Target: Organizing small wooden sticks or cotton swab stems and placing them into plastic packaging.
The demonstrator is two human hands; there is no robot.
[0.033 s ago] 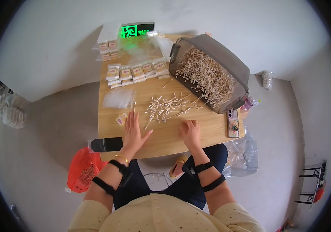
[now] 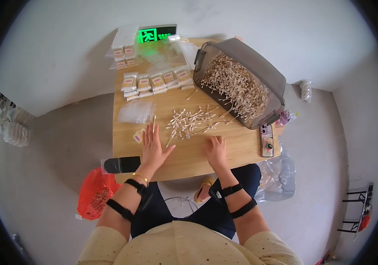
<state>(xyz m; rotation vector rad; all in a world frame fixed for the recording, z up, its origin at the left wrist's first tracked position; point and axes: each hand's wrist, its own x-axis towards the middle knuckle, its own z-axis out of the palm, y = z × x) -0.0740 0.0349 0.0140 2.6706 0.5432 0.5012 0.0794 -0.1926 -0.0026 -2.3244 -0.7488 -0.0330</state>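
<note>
My left hand (image 2: 153, 151) lies flat on the wooden table (image 2: 175, 165), fingers stretched forward and thumb out to the side. One cotton swab (image 2: 154, 120) pokes out by its fingertips. A small yellow-and-white label card (image 2: 138, 135) rests beside those fingers, partly hidden by them. My right hand (image 2: 216, 152) is on the table with curled fingers; their tips are hidden, so I cannot make out anything inside. Ahead, between both hands, spreads a loose heap of cotton swabs (image 2: 190, 123). Clear plastic bags (image 2: 136, 112) lie beyond my left hand.
A grey tub (image 2: 262, 68) tipped toward me holds many swabs. Bagged swab packs (image 2: 157, 81) line the far left, before a lit green exit sign (image 2: 157, 34). A phone (image 2: 266, 141) lies at the right edge, a black strip (image 2: 122, 165) at the near left. A red bag (image 2: 95, 194) stands below.
</note>
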